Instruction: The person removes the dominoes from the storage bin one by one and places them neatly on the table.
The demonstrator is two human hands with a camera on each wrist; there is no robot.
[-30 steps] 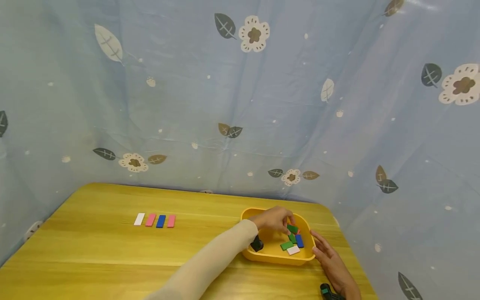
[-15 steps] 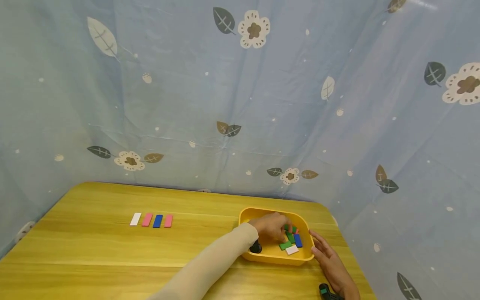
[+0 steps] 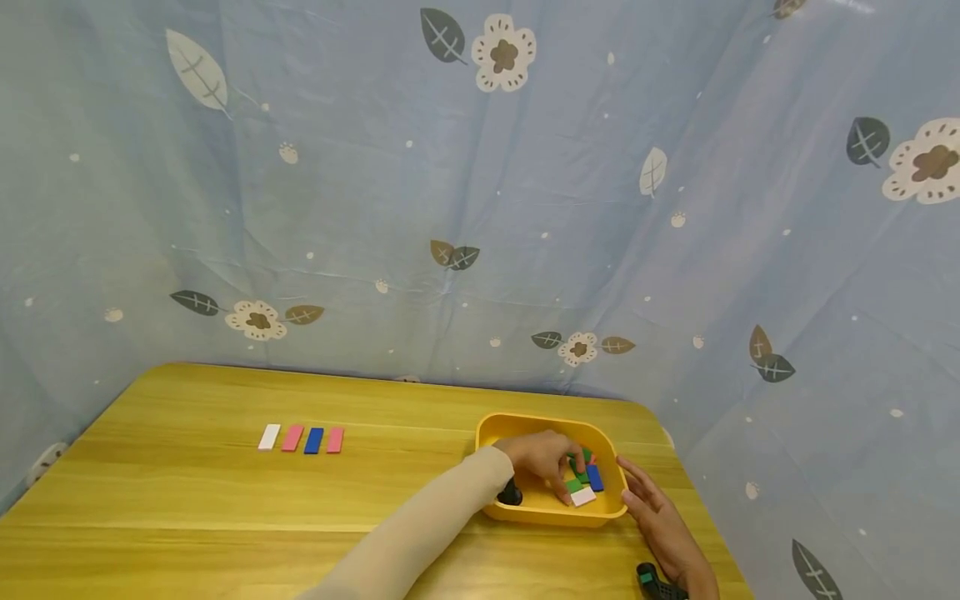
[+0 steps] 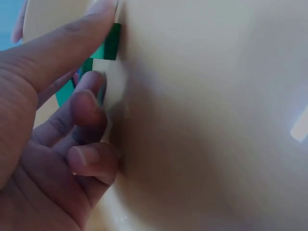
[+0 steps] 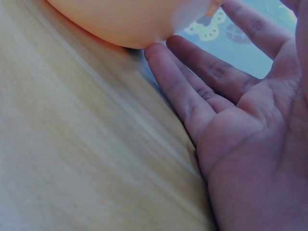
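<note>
In the head view, my left hand [image 3: 543, 457] reaches into a yellow plastic bin [image 3: 540, 517]. Its fingers spread over green tiles [image 3: 573, 485], with the thumb tip at the left edge of a white tile [image 3: 583, 497]. A blue tile [image 3: 595, 477] lies to the right of the fingertips. In the left wrist view, the thumb lies over a green tile [image 4: 113, 42] while the other fingers bend loosely above the bin floor. Against the bin's right outer wall rests my right hand [image 3: 663, 525]; the right wrist view shows its fingers nearly straight, fingertips at the wall.
On the table [image 3: 225, 492], left of the bin, stands a spaced row: a white tile [image 3: 269, 437], a pink tile [image 3: 292, 438], a blue tile [image 3: 313, 441] and another pink tile [image 3: 335, 440]. A patterned blue curtain [image 3: 375, 167] hangs behind the table and along its right side.
The left hand's thumb has moved toward the near side of the bin, to the white tile, and its fingers shift among the green tiles. The right hand stays at the bin wall.
</note>
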